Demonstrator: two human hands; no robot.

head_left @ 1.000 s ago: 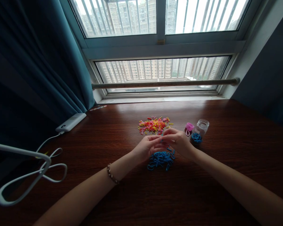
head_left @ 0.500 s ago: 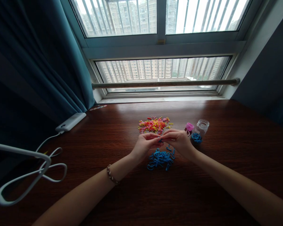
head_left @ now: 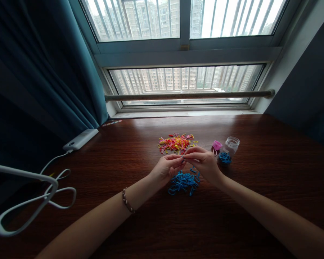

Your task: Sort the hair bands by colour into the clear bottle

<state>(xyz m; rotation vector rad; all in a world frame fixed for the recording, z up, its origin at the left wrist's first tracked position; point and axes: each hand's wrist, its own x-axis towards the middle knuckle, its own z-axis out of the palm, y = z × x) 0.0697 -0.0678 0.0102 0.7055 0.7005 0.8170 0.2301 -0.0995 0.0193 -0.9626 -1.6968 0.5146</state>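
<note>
My left hand point(head_left: 164, 168) and my right hand point(head_left: 203, 163) meet fingertip to fingertip above the table. Both are closed in a pinch around a tiny blue piece point(head_left: 183, 158), mostly covered by the fingers. Just below them lies a loose pile of blue clip-like pieces point(head_left: 184, 182). Beyond the hands is a pile of red, pink and yellow pieces point(head_left: 176, 143). Right of my right hand stands an uncapped clear jar point(head_left: 231, 144) with blue pieces in its bottom, and a pink lid with a loop point(head_left: 216, 145) sits beside it.
The dark wooden table point(head_left: 140, 230) reaches back to a window with a metal rail point(head_left: 189, 96). At the left are a white power strip or power bank point(head_left: 81, 139), a looped white cable point(head_left: 25, 230) and a blue curtain point(head_left: 89, 82).
Both hands have shifted slightly at the fingertips, and the left fingers have turned a little around the small blue piece. The piles, jar and lid look the same.
</note>
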